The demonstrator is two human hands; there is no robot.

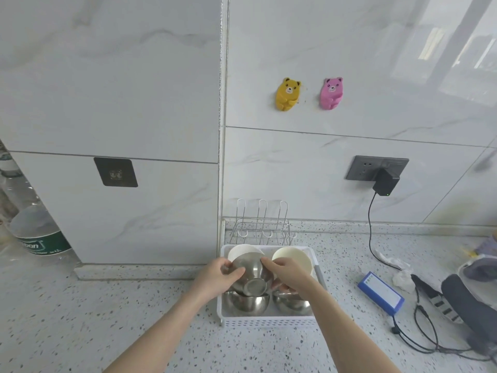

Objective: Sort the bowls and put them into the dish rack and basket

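A steel bowl is tipped on its side above the white plastic basket. My left hand grips its left rim and my right hand grips its right rim. Below it two more steel bowls rest in the basket's front part. At the basket's back a white bowl and a cream bowl stand on edge. A wire dish rack stands behind the basket against the wall, holding nothing.
A blue box with black cables lies right of the basket, and a charger is plugged into the wall socket. Dark and purple items sit at far right. A large water bottle stands far left behind a wall block.
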